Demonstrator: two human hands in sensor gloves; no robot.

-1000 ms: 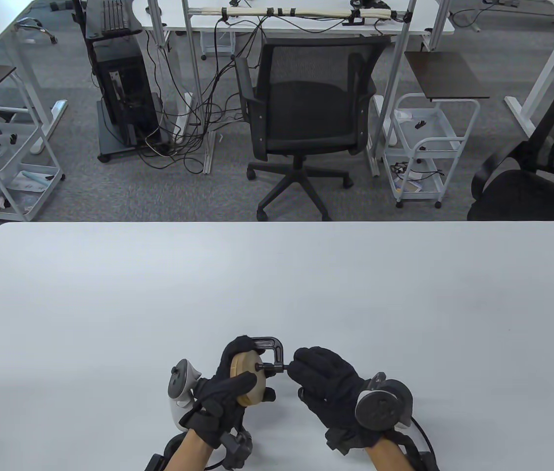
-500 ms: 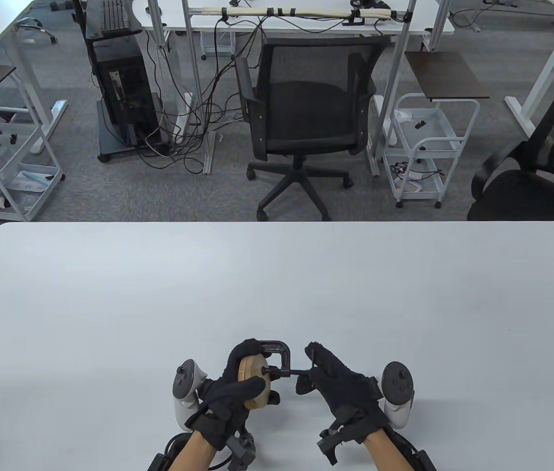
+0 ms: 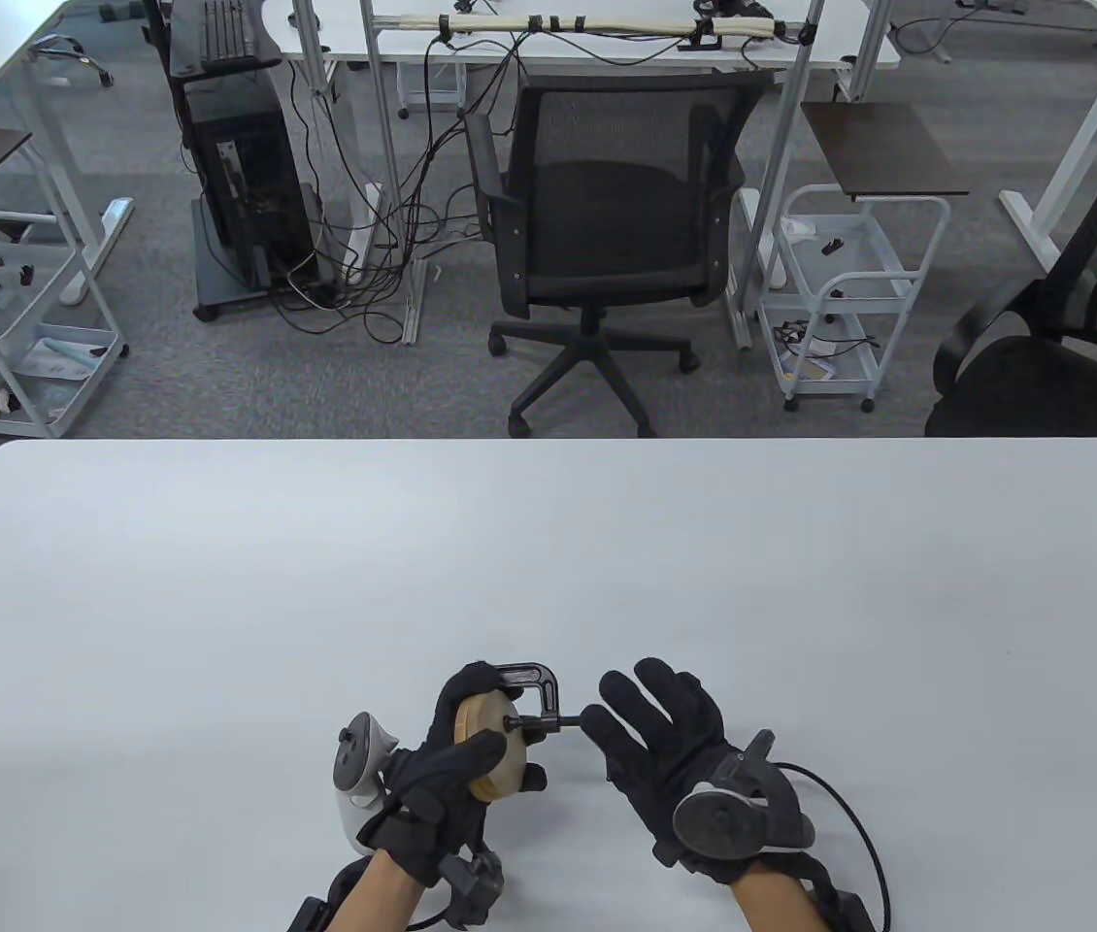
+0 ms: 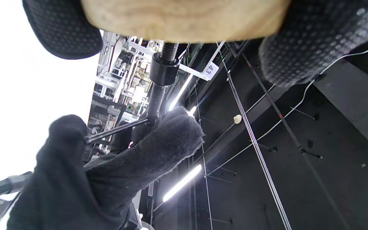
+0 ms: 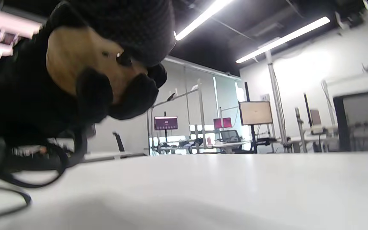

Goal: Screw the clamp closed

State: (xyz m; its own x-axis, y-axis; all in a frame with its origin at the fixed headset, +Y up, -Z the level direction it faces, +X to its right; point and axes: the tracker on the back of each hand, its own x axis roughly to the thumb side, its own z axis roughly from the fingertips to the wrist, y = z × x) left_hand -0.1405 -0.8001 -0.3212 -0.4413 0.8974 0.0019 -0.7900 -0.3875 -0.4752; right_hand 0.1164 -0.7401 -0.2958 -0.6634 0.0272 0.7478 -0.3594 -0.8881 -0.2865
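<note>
A black C-clamp (image 3: 541,683) sits around a round wooden disc (image 3: 500,777) near the table's front edge. My left hand (image 3: 447,772) grips the disc and the clamp frame and holds them off the table. The clamp's screw (image 3: 548,721) points right, its tip against the disc. My right hand (image 3: 595,723) pinches the screw's T-bar handle, with the other fingers spread. In the left wrist view the disc (image 4: 187,19) is at the top, the threaded screw (image 4: 157,95) hangs below it, and right-hand fingers (image 4: 171,137) hold the thin bar (image 4: 117,129). The right wrist view shows the disc (image 5: 72,60) in the left glove.
The white table (image 3: 548,563) stretches away beyond the hands. A black cable (image 3: 864,835) loops from my right wrist onto the table. An office chair (image 3: 607,223) and carts stand on the floor past the far edge.
My right hand has rolled over at the screw handle: its tracker, which stood at the right side half a second ago, now faces up. The left hand and clamp shifted slightly left.
</note>
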